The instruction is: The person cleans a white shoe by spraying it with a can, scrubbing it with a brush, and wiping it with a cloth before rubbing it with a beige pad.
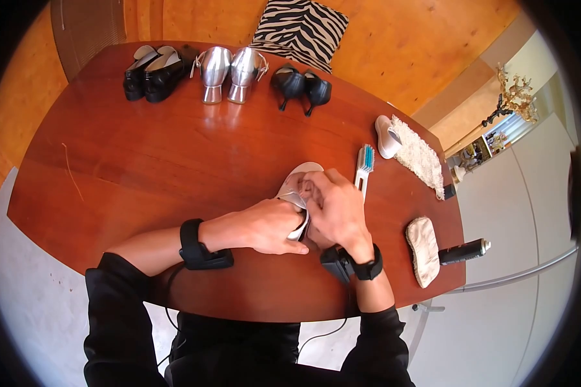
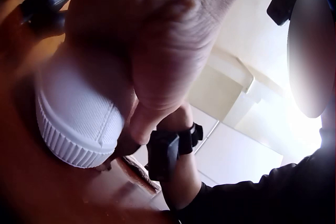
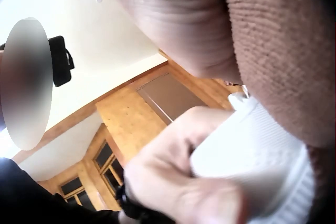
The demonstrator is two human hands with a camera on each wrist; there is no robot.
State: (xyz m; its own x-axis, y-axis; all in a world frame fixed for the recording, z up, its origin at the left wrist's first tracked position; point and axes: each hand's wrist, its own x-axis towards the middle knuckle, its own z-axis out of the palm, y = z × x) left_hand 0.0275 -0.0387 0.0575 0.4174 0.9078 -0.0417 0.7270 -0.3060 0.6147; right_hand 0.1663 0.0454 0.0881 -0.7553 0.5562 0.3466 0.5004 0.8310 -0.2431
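My left hand [image 1: 274,226] grips a white shoe [image 2: 86,103] over the near part of the table, its thumb along the opening. The shoe has a textured upper and a ribbed rubber sole edge, seen large in the left wrist view. My right hand [image 1: 339,209] is bent over the same shoe, fingertips down at its upper. Close to the lens in the right wrist view, a brown ribbed cloth [image 3: 283,50] lies against the right palm and the shoe. Both hands hide much of the shoe in the head view.
Black loafers [image 1: 152,74], silver heeled shoes [image 1: 229,71] and black heels [image 1: 300,87] line the far edge. To the right lie a blue-bristled brush [image 1: 365,164], another white shoe [image 1: 387,137], a shaggy white cloth [image 1: 419,155], a beige pad [image 1: 422,251] and a black spray can [image 1: 463,252].
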